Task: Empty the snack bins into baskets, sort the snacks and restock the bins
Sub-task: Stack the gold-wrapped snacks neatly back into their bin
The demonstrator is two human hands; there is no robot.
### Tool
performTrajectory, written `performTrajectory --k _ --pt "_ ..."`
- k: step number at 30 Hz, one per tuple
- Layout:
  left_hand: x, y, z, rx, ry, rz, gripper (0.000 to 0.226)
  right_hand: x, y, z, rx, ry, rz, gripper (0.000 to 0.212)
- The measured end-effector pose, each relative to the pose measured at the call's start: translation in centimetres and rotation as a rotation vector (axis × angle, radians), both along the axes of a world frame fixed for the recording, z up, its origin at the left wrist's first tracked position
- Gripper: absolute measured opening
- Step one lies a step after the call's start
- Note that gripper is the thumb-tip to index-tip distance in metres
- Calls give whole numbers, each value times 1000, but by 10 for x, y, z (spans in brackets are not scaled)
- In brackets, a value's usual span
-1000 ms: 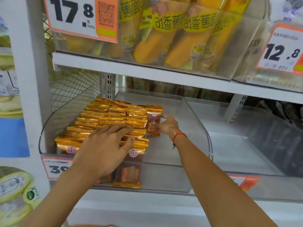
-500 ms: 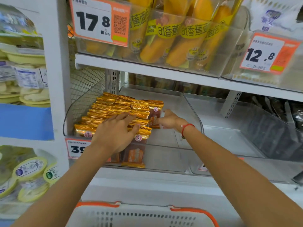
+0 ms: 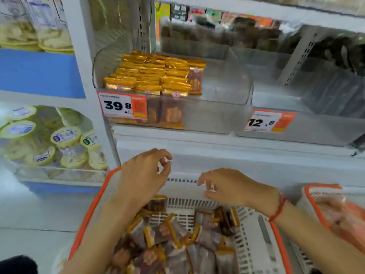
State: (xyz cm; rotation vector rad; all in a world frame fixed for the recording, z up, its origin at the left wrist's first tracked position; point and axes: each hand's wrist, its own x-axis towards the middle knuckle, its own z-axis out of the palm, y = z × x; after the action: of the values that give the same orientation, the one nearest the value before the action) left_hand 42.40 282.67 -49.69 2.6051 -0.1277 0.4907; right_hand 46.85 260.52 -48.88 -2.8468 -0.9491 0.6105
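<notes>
Both hands hang over the white basket [image 3: 254, 242] with the orange rim, apart from each other. The left hand [image 3: 144, 178] has its fingers [image 3: 165, 155] loosely curled and released, holding nothing; the right hand [image 3: 233, 187], with a red string at the wrist, is likewise relaxed and empty. Below them the basket holds a loose heap of snack packets [image 3: 173, 244] (brownish wrappers with gold ends, blurred). On the shelf [image 3: 217, 139] above, the clear bin [image 3: 223, 91] at the left end carries neat rows of gold packets [image 3: 154, 76] packed against its left wall, its right part bare. A price tag [image 3: 122, 105] reading 39.8 sits on the bin's front. A second basket [image 3: 316, 194] shows at the right edge.
</notes>
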Motion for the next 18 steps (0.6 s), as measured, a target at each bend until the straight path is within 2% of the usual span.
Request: performTrajectory --k 3,6,7,9,11,14,16,18 --pt "-22 -4 -80 -85 247 92 17 -16 -8 -87 -64 171 -17 10" --pt "-47 -5 -164 -108 516 93 25 -36 -16 -159 -82 318 -74 16" --pt "-54 -3 -187 -88 579 65 29 -43 -18 -179 -85 331 -94 25" --pt "-61 2 -219 5 661 19 41 -55 -25 -218 -120 268 -158 50" --pt "-62 7 -240 115 714 -60 54 -63 -29 -244 -136 188 -285 66" --pt "-58 8 -262 208 724 -127 60 -72 -28 -270 -124 104 -418 75" --pt "-54 4 -270 233 689 -103 55 -76 -28 -283 -92 26 -474 73" --pt "-48 -2 -274 262 736 -84 56 -78 -29 -286 -85 4 -476 67"
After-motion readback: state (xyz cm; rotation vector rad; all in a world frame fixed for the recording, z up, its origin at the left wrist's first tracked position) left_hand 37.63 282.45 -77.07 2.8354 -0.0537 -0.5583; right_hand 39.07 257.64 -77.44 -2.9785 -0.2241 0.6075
